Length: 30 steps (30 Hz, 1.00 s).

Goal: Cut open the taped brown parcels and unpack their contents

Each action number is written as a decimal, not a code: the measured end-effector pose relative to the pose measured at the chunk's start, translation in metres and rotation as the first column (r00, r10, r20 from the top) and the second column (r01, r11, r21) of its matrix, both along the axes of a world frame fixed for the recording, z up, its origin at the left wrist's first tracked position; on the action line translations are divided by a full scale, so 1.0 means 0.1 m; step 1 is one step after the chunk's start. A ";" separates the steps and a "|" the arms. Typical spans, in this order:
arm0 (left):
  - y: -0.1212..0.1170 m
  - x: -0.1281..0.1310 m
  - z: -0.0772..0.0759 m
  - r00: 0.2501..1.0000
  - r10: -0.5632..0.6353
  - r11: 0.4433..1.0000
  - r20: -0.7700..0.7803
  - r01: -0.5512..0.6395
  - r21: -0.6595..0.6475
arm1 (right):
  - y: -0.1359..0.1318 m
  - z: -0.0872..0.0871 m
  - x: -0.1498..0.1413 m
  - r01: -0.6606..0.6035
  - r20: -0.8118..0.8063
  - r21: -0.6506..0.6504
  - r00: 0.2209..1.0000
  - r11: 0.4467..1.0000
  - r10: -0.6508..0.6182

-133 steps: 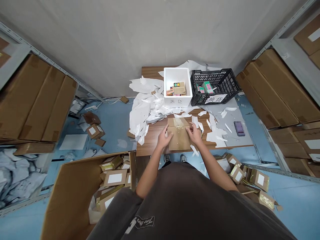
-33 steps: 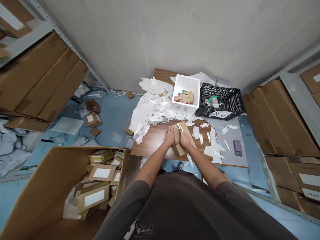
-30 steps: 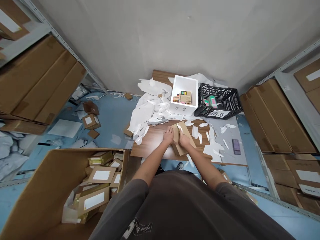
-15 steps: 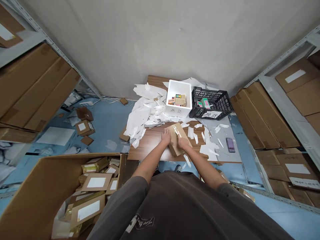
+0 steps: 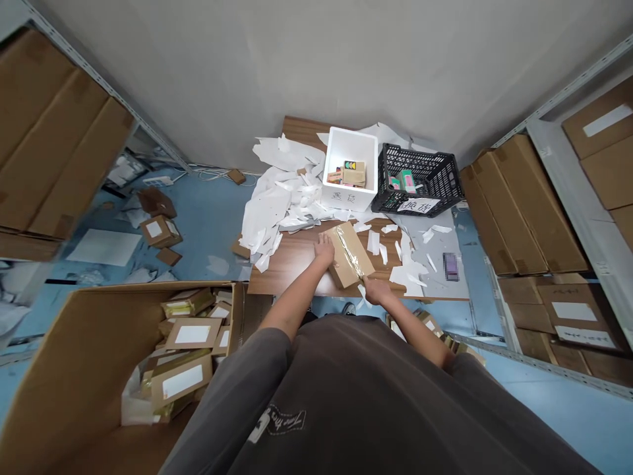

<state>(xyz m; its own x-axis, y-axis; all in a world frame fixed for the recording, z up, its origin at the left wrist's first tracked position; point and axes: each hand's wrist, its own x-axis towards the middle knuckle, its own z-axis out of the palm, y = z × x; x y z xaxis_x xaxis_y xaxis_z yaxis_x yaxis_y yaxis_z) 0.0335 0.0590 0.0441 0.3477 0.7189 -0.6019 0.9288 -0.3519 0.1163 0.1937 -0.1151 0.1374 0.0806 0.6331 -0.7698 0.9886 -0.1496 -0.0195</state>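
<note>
A cardboard box (image 5: 341, 245) lies at an angle near the front edge of the wooden table (image 5: 297, 257). Shiny clear tape (image 5: 351, 254) runs along its top. My left hand (image 5: 324, 249) grips the box's left side, with fingers over the top. At the box's near right corner, my right hand (image 5: 376, 290) is closed; a small thin thing shows at its fingertips, too small to name. Torn white paper scraps (image 5: 374, 243) lie right of the box.
Behind the box stand a white bin (image 5: 349, 198) with small packs and a black crate (image 5: 448, 178) with green boxes. White paper (image 5: 271, 204) is heaped left of them. A large open carton (image 5: 64, 349) full of parcels stands at my left; shelves of cartons flank both sides.
My right hand has moved from the middle of the box's top along the tape to its near right corner. My left hand still holds the left side. The camera view has shifted slightly.
</note>
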 end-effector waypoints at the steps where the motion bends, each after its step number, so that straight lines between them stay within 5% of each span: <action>1: 0.00 0.01 -0.01 1.000 0.005 1.000 -0.003 -0.005 -0.001 | -0.05 0.03 0.00 -0.005 0.009 -0.015 1.000 1.000 0.005; 6: 0.01 -0.03 -0.05 1.000 0.003 1.000 -0.002 -0.003 0.020 | -0.24 0.15 0.08 0.002 -0.006 0.007 1.000 1.000 -0.002; 9: 0.00 -0.09 -0.06 0.999 0.002 0.999 0.054 -0.004 0.034 | -0.37 0.06 0.31 0.173 -0.096 0.167 0.983 0.971 -0.159; 13: -0.11 -0.15 -0.03 0.994 0.012 0.997 0.113 -0.020 0.073 | -0.35 -0.40 0.61 0.526 -0.330 0.399 0.847 0.751 -0.417; 17: -0.32 -0.16 0.08 0.994 0.094 0.990 0.063 -0.100 0.101 | -0.09 -1.03 0.69 0.767 -0.536 0.333 0.632 0.548 -0.559; 20: -0.46 -0.10 0.17 0.997 0.070 0.987 0.035 -0.075 0.140 | 0.12 -1.35 0.70 0.840 -0.692 0.304 0.519 0.449 -0.502; 25: -0.65 0.18 0.22 0.914 -0.373 0.928 0.160 0.364 0.080 | 0.39 -1.49 0.78 0.854 -0.754 0.241 0.464 0.462 -0.465; 30: -0.77 0.27 0.25 0.934 -0.350 0.928 0.077 0.334 0.166 | 0.75 -1.37 0.71 0.802 -0.852 0.238 0.443 0.548 -0.278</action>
